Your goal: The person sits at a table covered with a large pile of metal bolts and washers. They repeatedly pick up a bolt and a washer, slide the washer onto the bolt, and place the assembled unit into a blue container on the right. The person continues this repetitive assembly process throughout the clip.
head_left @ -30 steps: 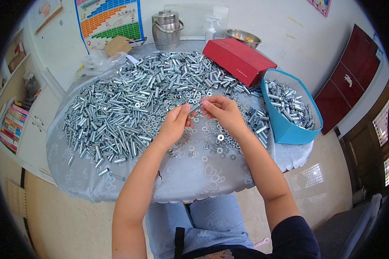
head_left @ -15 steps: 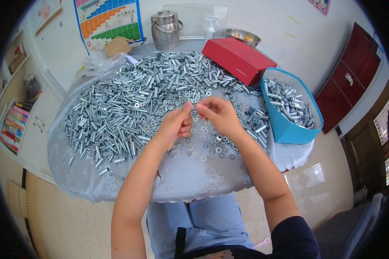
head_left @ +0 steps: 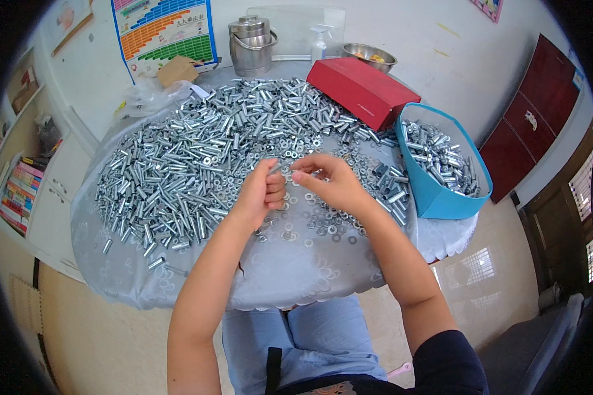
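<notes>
Left hand [head_left: 265, 191] and right hand [head_left: 327, 181] pinch one small bolt [head_left: 280, 168] between fingers, above tabletop [head_left: 296, 276] washers [head_left: 319, 224]. Best: keep bolt level, grip steady, align before threading.

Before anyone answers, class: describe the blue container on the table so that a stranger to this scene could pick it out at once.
Start at the round table covered in silver metal sleeves and washers. On its right edge, beyond the right hand, stands the blue container. It is the only blue, open-topped thing there, part-filled with metal pieces, unlike the closed red box behind it.
</notes>
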`<state>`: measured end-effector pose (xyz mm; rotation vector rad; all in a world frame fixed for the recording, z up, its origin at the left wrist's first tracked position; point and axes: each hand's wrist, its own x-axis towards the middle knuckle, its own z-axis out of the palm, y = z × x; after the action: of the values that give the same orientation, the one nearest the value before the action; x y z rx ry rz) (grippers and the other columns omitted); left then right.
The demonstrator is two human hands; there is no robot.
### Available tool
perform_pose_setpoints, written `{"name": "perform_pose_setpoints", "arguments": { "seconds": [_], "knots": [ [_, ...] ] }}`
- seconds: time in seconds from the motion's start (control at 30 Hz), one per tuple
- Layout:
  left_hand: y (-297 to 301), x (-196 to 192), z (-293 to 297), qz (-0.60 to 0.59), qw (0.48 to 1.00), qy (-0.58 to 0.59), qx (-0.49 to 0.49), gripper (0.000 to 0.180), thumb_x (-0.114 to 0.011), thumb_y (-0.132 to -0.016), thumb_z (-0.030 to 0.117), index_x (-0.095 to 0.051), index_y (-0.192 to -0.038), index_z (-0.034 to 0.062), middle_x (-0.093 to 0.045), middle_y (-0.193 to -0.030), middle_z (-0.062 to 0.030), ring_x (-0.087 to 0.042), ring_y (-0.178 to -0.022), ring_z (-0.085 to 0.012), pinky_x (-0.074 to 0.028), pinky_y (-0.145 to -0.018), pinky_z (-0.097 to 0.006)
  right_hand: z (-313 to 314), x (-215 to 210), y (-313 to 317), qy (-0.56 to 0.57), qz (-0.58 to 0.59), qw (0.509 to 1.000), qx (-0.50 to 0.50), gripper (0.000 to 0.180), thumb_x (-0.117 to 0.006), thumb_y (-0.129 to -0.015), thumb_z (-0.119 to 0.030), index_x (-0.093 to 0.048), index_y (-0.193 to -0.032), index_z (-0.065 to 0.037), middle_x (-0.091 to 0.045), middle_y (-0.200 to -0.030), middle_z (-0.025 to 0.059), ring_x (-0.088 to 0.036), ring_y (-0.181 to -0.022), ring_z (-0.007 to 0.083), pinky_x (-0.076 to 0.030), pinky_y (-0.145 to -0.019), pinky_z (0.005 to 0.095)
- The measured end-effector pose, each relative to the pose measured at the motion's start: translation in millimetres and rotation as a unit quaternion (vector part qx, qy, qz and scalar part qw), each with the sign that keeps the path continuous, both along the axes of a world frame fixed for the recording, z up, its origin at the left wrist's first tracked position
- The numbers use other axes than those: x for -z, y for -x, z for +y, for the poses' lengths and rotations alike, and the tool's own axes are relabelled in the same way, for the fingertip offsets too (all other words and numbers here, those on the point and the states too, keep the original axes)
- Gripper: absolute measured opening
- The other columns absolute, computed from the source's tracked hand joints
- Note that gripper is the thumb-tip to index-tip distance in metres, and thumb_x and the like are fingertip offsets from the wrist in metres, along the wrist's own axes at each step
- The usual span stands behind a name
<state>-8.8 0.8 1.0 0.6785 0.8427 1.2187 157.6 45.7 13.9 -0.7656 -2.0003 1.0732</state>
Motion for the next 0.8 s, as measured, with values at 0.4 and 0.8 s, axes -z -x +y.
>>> {"name": "perform_pose_setpoints", "arguments": {
  "seconds": [0.4, 0.8],
  "knots": [
    [8, 4, 6, -0.034, 0.998, 0.015, -0.042, 0.042, -0.032, -0.088, 0.036, -0.023, -0.052, 0.0178, -0.017, -0.046, 0.0062, -0.016, -0.038, -0.0072, -0.018, -0.036, -0.024, 13, 15, -17, -0.161, -0.249, 0.955, -0.015, 0.021, -0.067, -0.069, -0.02, -0.065, -0.082, -0.004, -0.059, -0.083, 0.0141, -0.056, -0.084, 0.0286, -0.045, -0.074, 0.0352],
    [3, 6, 6, 0.032, 0.999, 0.018, -0.013, 0.044, -0.034, -0.089, 0.04, -0.023, -0.053, 0.0179, -0.017, -0.048, 0.0063, -0.016, -0.039, -0.0068, -0.015, -0.036, -0.023, 13, 15, -20, -0.157, -0.261, 0.952, -0.016, 0.024, -0.069, -0.069, -0.018, -0.062, -0.085, -0.002, -0.056, -0.087, 0.0142, -0.055, -0.085, 0.0281, -0.044, -0.075, 0.0337]
  ]
}}
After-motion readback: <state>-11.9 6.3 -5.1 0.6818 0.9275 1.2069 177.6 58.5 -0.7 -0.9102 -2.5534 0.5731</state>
